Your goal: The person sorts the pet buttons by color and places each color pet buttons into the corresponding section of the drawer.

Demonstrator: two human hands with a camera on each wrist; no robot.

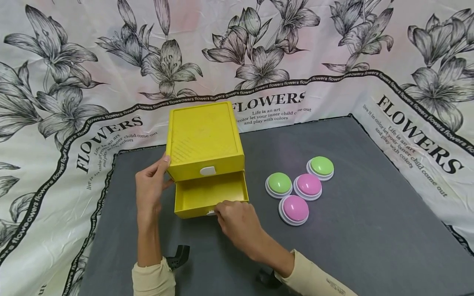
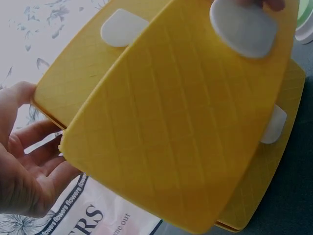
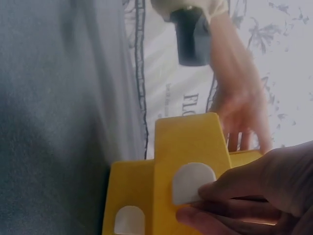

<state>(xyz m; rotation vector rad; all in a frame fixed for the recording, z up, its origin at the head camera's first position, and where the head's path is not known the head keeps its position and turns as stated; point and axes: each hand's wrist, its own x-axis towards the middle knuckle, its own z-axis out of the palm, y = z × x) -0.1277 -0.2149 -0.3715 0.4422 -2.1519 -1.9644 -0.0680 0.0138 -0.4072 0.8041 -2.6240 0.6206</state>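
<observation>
A yellow drawer unit (image 1: 205,131) with white tab handles stands left of centre in the head view. Its middle drawer (image 1: 211,189) is pulled out toward me, and the yellow inside shows bare. My right hand (image 1: 240,224) grips that drawer's white handle (image 3: 190,183), thumb against the tab's edge. The left hand (image 1: 151,187) holds the unit's left front corner, thumb up at the top drawer's edge and the other fingers lower along the side. In the left wrist view the top drawer's handle (image 2: 122,28) and the lowest drawer's handle (image 2: 275,125) are both free.
Right of the unit lie two pink push lights (image 1: 295,209) and two green push lights (image 1: 279,183) on white bases, close together. Grey cloth (image 1: 370,230) covers the table. A flower-printed sheet (image 1: 207,49) hangs behind and along the sides.
</observation>
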